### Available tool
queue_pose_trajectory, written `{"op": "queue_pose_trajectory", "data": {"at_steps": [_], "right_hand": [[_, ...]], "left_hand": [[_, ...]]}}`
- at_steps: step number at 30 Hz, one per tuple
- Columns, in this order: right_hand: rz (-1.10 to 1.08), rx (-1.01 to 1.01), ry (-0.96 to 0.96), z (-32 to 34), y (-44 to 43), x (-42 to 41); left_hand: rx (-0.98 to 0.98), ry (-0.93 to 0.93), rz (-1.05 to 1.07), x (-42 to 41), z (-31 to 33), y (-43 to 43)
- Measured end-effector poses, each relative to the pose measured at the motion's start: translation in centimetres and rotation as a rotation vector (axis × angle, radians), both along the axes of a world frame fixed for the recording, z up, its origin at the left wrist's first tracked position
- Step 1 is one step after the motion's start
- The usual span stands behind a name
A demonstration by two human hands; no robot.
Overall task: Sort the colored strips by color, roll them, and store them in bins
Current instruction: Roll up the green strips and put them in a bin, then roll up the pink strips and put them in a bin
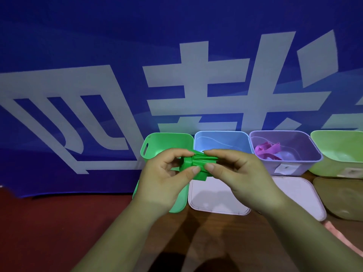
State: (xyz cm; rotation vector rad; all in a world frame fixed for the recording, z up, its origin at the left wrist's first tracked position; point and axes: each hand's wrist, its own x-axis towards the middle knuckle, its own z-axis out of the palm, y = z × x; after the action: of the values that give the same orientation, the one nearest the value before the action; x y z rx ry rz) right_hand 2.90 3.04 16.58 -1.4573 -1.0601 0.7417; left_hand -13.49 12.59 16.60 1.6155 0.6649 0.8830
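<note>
Holding a green strip (196, 163) mid-air

Both hands pinch the partly rolled strip just in front of the green bin (167, 142) and the blue bin (222, 140). The left hand (169, 173) grips the rolled end between thumb and fingers (193, 170); the right hand (235, 169) pinches the creased, loose part. Pink strips (265, 149) lie in the purple bin (294, 163) (right of the blue one). A white lid (216, 199) rests on the worktop (196, 242) below.
</note>
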Motion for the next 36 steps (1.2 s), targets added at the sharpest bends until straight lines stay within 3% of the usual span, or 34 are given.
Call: {"op": "queue_pose_trajectory", "data": {"at_steps": [3,8,11,18,27,36], "right_hand": [[-0.016,-0.106,-0.122,-1.7,1.9,0.7],[-0.025,-0.311,-0.398,-5.4,5.3,2.4],[-0.017,-0.362,-0.582,-8.2,8.0,3.2],[-0.033,-0.728,-0.960,-16.1,14.2,5.6],[-0.111,-0.867,-0.941,-21.0,16.9,7.1],[-0.166,-0.823,-0.945,-22.6,17.8,8.0]], "left_hand": [[0.042,0.129,0.100,-0.2,-1.9,2.8],[0.309,0.503,0.215,0.2,-4.8,9.3],[0.397,0.698,0.181,1.5,-6.7,13.1],[0.525,0.987,0.030,6.8,-12.1,21.9],[0.570,1.305,-0.389,12.9,-20.0,28.5],[0.533,1.365,-0.502,14.6,-23.5,29.8]]}}
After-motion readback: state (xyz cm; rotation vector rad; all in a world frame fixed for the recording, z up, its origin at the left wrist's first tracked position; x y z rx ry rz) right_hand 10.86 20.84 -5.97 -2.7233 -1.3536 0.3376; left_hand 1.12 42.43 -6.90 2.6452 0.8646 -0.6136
